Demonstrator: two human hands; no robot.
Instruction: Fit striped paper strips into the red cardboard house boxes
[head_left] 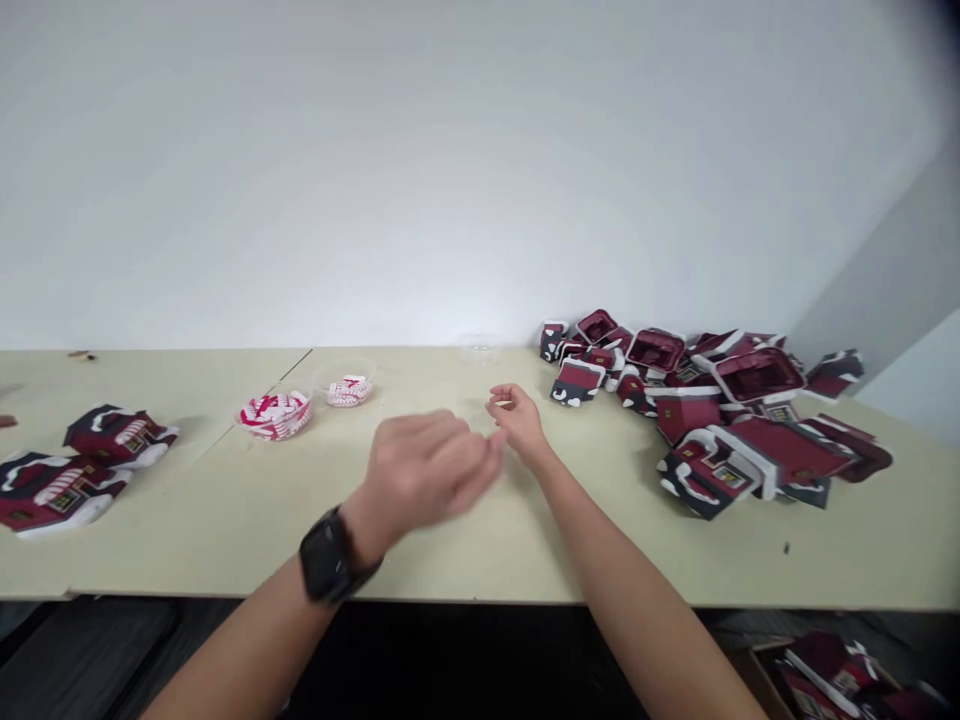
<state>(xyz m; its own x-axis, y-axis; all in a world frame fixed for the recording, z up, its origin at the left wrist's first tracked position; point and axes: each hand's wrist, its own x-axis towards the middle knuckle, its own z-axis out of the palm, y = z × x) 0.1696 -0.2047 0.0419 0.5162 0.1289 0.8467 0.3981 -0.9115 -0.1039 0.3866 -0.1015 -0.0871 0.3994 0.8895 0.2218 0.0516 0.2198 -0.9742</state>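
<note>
My left hand, with a black watch on its wrist, hovers over the middle of the beige table; it is smeared by motion, so its fingers cannot be read. My right hand rests just beyond it, fingers curled loosely with nothing visible in them. The two hands nearly touch. A pile of dark red house-shaped boxes lies to the right of my right hand. Two small clear bowls of red-and-white candies stand to the left of my hands.
Two more red house boxes lie at the table's left end. A clear empty cup stands by the white wall. More boxes sit in a carton on the floor at lower right.
</note>
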